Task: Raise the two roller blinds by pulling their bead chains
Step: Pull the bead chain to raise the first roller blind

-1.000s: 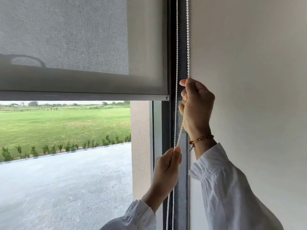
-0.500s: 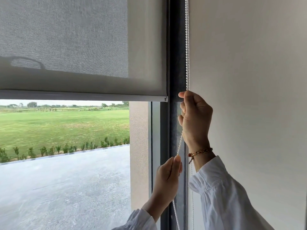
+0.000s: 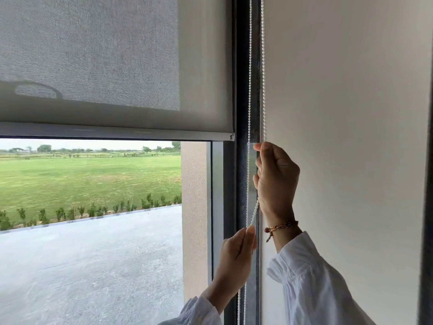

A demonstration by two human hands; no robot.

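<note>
Head view: my right hand [image 3: 276,181] and left hand [image 3: 236,256] both pinch the bead chain [image 3: 263,78] (right one higher); I'd pull straight down.

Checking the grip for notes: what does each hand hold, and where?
Both grip the bead chain: right hand high, just below the blind's bottom bar; left hand lower down.

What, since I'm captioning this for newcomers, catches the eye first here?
Two hands work the bead chain at centre: the right hand grips it higher up, and the left hand pinches it just below. On the left, the blind hangs partly raised, with a green lawn showing under it.
</note>
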